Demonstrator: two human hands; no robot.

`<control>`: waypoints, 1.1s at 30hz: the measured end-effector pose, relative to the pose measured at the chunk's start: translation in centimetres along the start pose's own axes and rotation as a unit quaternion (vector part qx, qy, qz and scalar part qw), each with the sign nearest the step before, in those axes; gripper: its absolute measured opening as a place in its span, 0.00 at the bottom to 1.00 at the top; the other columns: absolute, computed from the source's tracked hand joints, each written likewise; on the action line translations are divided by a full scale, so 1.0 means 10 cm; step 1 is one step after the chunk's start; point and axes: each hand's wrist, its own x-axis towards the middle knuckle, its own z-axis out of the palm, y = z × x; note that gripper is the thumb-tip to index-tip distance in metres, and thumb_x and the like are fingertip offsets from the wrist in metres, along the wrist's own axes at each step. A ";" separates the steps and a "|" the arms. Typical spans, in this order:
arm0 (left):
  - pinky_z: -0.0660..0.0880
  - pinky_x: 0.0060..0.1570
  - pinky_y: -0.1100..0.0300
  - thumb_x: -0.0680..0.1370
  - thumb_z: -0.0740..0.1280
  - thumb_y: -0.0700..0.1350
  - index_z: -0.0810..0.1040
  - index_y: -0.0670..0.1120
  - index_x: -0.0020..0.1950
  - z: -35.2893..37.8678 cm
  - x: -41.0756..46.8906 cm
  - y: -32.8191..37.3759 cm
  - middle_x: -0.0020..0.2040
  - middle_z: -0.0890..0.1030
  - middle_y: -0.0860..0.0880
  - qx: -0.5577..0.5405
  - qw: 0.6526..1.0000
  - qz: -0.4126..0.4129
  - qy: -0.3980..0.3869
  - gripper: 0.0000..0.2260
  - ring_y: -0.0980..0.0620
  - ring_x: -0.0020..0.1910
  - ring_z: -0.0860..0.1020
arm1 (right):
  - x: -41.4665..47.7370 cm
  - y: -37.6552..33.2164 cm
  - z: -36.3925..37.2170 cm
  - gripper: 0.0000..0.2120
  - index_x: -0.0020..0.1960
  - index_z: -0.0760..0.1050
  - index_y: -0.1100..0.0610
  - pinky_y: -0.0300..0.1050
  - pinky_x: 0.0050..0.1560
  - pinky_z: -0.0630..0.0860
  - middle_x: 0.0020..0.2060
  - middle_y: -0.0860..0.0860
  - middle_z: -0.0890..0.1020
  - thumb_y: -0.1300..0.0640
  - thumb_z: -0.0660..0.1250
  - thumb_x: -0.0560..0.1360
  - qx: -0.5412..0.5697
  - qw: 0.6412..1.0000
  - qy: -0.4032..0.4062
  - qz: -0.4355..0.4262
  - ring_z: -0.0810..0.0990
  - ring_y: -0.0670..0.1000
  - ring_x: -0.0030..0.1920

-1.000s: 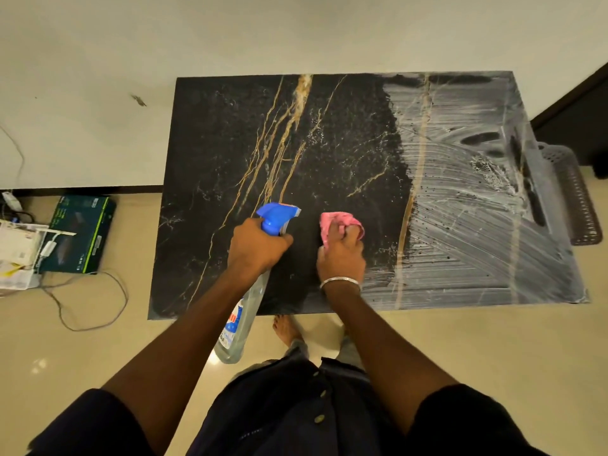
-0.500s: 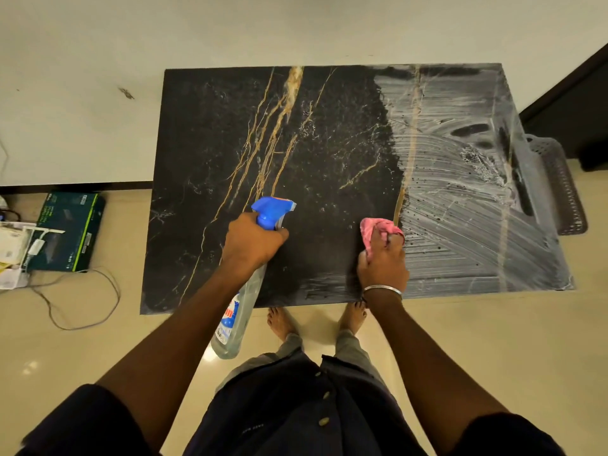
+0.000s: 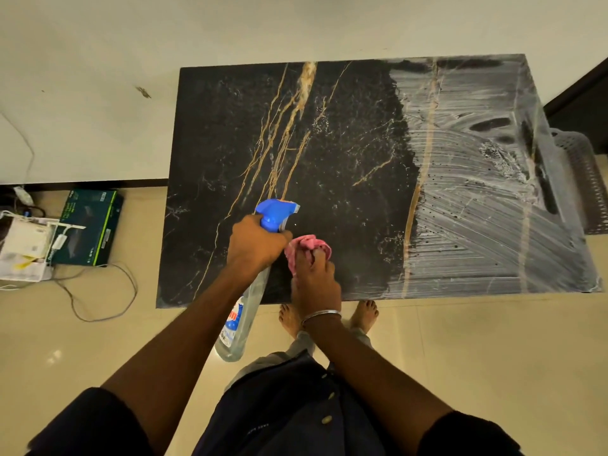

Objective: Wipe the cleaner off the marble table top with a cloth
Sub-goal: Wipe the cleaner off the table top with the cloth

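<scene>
Cloth (image 3: pixel 307 248) on marble table top (image 3: pixel 345 153) near its front edge, just right of spray bottle (image 3: pixel 250 284).

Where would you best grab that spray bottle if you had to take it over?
Grip the spray bottle by its clear body, coming from below, near the floor side. The left hand already wraps the neck under the blue trigger head, and the body hangs free past the table edge, tilted down toward the person.

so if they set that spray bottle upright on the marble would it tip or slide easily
Probably tippy: the spray bottle looks tall, slim and nearly empty, so light. It might slide too, since the table top carries streaky cleaner on its right side.
</scene>
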 end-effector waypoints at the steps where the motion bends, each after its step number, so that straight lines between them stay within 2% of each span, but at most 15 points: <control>1: 0.75 0.42 0.58 0.73 0.72 0.43 0.76 0.43 0.52 0.01 0.00 0.00 0.39 0.78 0.45 0.001 1.000 -0.002 0.001 0.10 0.51 0.37 0.76 | -0.01 -0.03 0.03 0.29 0.72 0.64 0.55 0.47 0.40 0.80 0.64 0.59 0.72 0.54 0.69 0.73 -0.006 1.000 -0.012 -0.016 0.78 0.57 0.52; 5: 0.74 0.44 0.58 0.73 0.71 0.43 0.75 0.44 0.53 0.09 -0.03 0.08 0.41 0.77 0.45 0.008 1.000 0.000 -0.012 0.11 0.51 0.39 0.76 | -0.04 0.08 -0.04 0.32 0.71 0.66 0.55 0.48 0.37 0.81 0.63 0.58 0.74 0.53 0.72 0.71 -0.034 0.997 -0.019 -0.067 0.79 0.57 0.50; 7: 0.77 0.46 0.56 0.73 0.72 0.44 0.76 0.43 0.53 0.15 -0.03 0.14 0.42 0.79 0.44 0.006 1.000 0.000 -0.017 0.12 0.49 0.41 0.78 | -0.05 0.27 -0.11 0.32 0.72 0.66 0.56 0.49 0.36 0.81 0.63 0.59 0.74 0.53 0.73 0.70 -0.054 0.996 -0.017 -0.067 0.79 0.58 0.49; 11: 0.75 0.40 0.58 0.71 0.73 0.45 0.77 0.42 0.51 0.30 -0.04 0.28 0.39 0.79 0.46 0.008 0.999 0.012 -0.030 0.12 0.50 0.38 0.78 | -0.06 0.90 -0.32 0.32 0.74 0.63 0.54 0.54 0.36 0.80 0.64 0.61 0.71 0.52 0.69 0.72 -0.056 0.998 0.006 0.028 0.76 0.62 0.53; 14: 0.77 0.44 0.56 0.73 0.72 0.44 0.76 0.45 0.49 0.43 -0.06 0.42 0.40 0.79 0.45 0.006 0.998 0.032 -0.050 0.09 0.49 0.40 0.79 | -0.10 1.44 -0.51 0.33 0.73 0.66 0.55 0.54 0.36 0.79 0.64 0.64 0.72 0.52 0.71 0.71 -0.063 0.994 0.034 0.078 0.76 0.65 0.53; 18: 0.79 0.47 0.54 0.72 0.73 0.45 0.77 0.44 0.52 0.56 -0.07 0.55 0.41 0.79 0.45 0.013 0.998 0.027 -0.059 0.11 0.48 0.41 0.79 | -0.15 2.02 -0.75 0.28 0.71 0.68 0.55 0.58 0.38 0.79 0.65 0.63 0.71 0.53 0.70 0.72 -0.062 0.986 0.075 0.137 0.75 0.67 0.55; 22: 0.76 0.43 0.56 0.73 0.72 0.44 0.75 0.46 0.52 0.67 -0.07 0.66 0.42 0.79 0.47 0.016 0.998 0.015 -0.065 0.11 0.50 0.40 0.78 | -0.13 2.19 -0.86 0.27 0.72 0.67 0.54 0.57 0.43 0.78 0.66 0.61 0.68 0.53 0.67 0.74 -0.027 0.966 0.109 0.235 0.73 0.65 0.58; 25: 0.76 0.44 0.56 0.73 0.73 0.45 0.76 0.45 0.52 0.72 -0.06 0.74 0.42 0.79 0.47 0.016 0.998 0.009 -0.054 0.11 0.50 0.41 0.79 | -0.05 2.04 -0.82 0.28 0.73 0.64 0.54 0.57 0.44 0.78 0.66 0.61 0.66 0.53 0.65 0.75 -0.003 0.956 0.118 0.267 0.73 0.65 0.58; 27: 0.78 0.48 0.54 0.73 0.73 0.45 0.76 0.46 0.52 0.75 -0.06 0.79 0.42 0.79 0.47 0.013 0.999 0.000 -0.047 0.11 0.50 0.42 0.79 | 0.01 1.86 -0.77 0.29 0.74 0.62 0.55 0.57 0.46 0.80 0.66 0.62 0.66 0.54 0.65 0.74 -0.003 0.968 0.108 0.228 0.73 0.65 0.58; 30: 0.78 0.47 0.55 0.72 0.73 0.45 0.76 0.45 0.52 0.82 -0.07 0.86 0.41 0.79 0.47 0.011 0.999 -0.011 -0.028 0.12 0.50 0.41 0.79 | 0.08 1.52 -0.66 0.31 0.74 0.62 0.56 0.53 0.43 0.82 0.65 0.63 0.70 0.56 0.67 0.73 -0.013 0.995 0.055 0.076 0.76 0.63 0.57; 33: 0.75 0.43 0.57 0.72 0.73 0.45 0.77 0.44 0.53 0.89 -0.08 0.93 0.41 0.80 0.47 0.013 1.000 -0.014 -0.010 0.13 0.51 0.40 0.79 | 0.11 1.24 -0.57 0.31 0.73 0.62 0.58 0.52 0.45 0.82 0.65 0.61 0.71 0.56 0.68 0.73 -0.019 0.998 -0.002 -0.065 0.78 0.60 0.54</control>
